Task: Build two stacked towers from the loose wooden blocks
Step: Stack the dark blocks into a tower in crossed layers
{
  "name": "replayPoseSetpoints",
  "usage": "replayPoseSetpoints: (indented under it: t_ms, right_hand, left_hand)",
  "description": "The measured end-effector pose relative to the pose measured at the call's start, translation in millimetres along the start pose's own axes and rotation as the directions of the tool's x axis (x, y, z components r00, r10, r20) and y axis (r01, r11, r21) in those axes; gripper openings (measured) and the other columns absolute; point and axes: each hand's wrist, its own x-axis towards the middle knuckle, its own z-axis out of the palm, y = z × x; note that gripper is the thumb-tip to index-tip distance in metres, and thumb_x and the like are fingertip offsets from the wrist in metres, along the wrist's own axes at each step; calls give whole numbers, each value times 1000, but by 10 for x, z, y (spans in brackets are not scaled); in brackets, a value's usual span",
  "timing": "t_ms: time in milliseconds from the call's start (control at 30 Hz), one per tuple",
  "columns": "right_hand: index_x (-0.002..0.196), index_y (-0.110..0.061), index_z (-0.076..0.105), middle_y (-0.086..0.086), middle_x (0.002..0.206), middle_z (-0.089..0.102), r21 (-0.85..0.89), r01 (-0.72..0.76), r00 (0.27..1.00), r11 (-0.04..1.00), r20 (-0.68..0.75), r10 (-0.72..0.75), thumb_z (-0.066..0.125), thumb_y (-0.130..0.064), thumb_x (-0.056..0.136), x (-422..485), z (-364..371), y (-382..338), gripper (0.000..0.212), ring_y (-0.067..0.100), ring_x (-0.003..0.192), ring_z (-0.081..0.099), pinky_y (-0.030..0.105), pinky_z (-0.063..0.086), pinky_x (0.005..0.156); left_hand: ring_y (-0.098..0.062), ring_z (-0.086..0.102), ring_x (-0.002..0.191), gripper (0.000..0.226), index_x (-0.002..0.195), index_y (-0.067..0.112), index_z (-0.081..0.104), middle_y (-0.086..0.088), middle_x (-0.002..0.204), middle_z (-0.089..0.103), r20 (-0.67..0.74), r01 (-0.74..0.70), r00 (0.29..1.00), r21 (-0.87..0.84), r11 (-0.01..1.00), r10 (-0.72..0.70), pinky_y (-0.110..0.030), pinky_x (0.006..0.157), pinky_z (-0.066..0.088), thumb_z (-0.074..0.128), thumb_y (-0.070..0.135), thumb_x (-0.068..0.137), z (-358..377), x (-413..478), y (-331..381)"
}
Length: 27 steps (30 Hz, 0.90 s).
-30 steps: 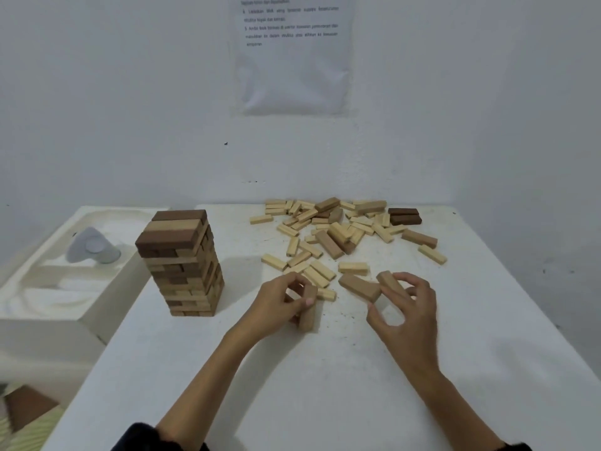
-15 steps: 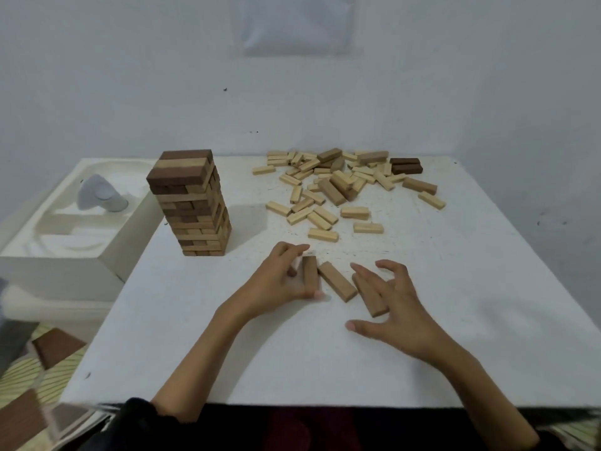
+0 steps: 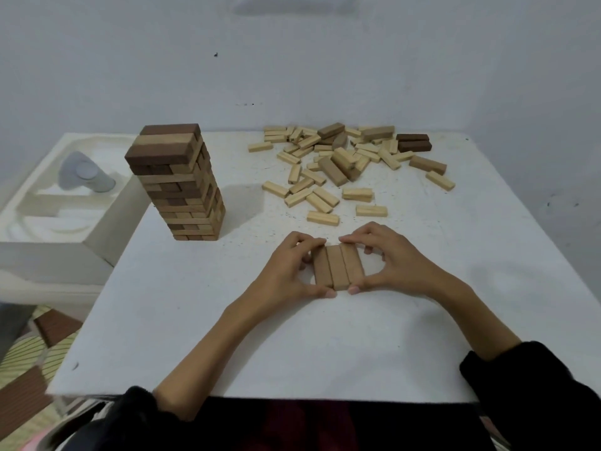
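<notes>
The left hand [image 3: 287,271] and right hand [image 3: 398,262] pinch a row of three brown wooden blocks [image 3: 338,267] flat on the white desk [image 3: 325,346], fingers [image 3: 357,238] curled round its ends; a tall wooden block tower [image 3: 182,190] stands at ten o'clock.

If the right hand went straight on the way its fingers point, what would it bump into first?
The row of three brown wooden blocks, which the right hand is touching; just beyond them, probably the left hand.
</notes>
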Motion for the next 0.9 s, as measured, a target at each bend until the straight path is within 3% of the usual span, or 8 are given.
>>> replayPoseSetpoints:
  t_ms: [100, 167, 367, 467, 567, 700, 900]
  right_hand:
    - [132, -36, 46, -21, 114, 40, -12, 1, 1000, 1000, 9, -1, 80, -52, 58, -20, 27, 25, 82, 4, 107, 40, 21, 41, 90]
    - [135, -38, 40, -19, 118, 38, -1, 3, 999, 1000, 42, -3, 79, -53, 59, -47, 20, 55, 87, 1, 112, 36, 15, 37, 93]
    - [130, -37, 43, -28, 114, 36, -19, 5, 1000, 1000, 29, -5, 81, -44, 65, -75, 22, 66, 76, -5, 106, 35, 1, 29, 81]
    - [130, -35, 45, -24, 114, 39, -1, 5, 999, 1000, 32, -5, 81, -39, 66, -93, 23, 50, 73, -6, 107, 35, 0, 28, 81]
    - [135, -34, 40, -17, 118, 38, -22, -17, 999, 1000, 37, 18, 82, -42, 64, -113, 20, 38, 83, -2, 107, 32, 4, 27, 85]
    - [135, -36, 40, -18, 119, 37, -94, -69, 997, 993, -48, 65, 77, -64, 51, -141, 37, 58, 95, 2, 112, 27, 23, 24, 93]
    - [128, -39, 47, -20, 115, 40, -123, -39, 996, 992, -79, 30, 53, -79, 49, -139, 107, 75, 88, -2, 107, 30, 26, 23, 91]
  left_hand:
    - [2, 47, 93, 84, 134, 18, 49, 9, 114, 44, 41, -12, 999, 4, 1000, 12, -3, 78, 36, 88, 31, 61, -49, 37, -13]
    - [4, 47, 96, 84, 135, 20, 49, 9, 116, 44, 80, -25, 996, 3, 1000, 24, -3, 80, 36, 88, 32, 61, -77, 51, -11]
    - [1, 48, 97, 77, 131, 22, 52, 8, 115, 46, 101, -45, 994, 9, 999, 44, -5, 79, 36, 87, 32, 63, -52, 87, 0]
    - [-2, 47, 98, 72, 126, 24, 53, 9, 113, 46, 95, -49, 994, 4, 999, 49, -6, 79, 35, 87, 30, 63, -41, 87, -20]
    - [-3, 41, 106, 72, 128, 24, 52, 10, 118, 47, 112, -62, 992, 34, 998, 58, -4, 80, 33, 86, 32, 65, -42, 84, -32]
    - [-3, 37, 111, 81, 134, 25, 48, 12, 123, 45, 130, -68, 990, 55, 996, 60, -6, 83, 32, 85, 40, 64, -47, 74, -35]
    - [1, 38, 108, 75, 125, 28, 53, 13, 117, 48, 104, -73, 992, 73, 995, 65, -3, 81, 28, 83, 47, 60, -30, 88, -62]
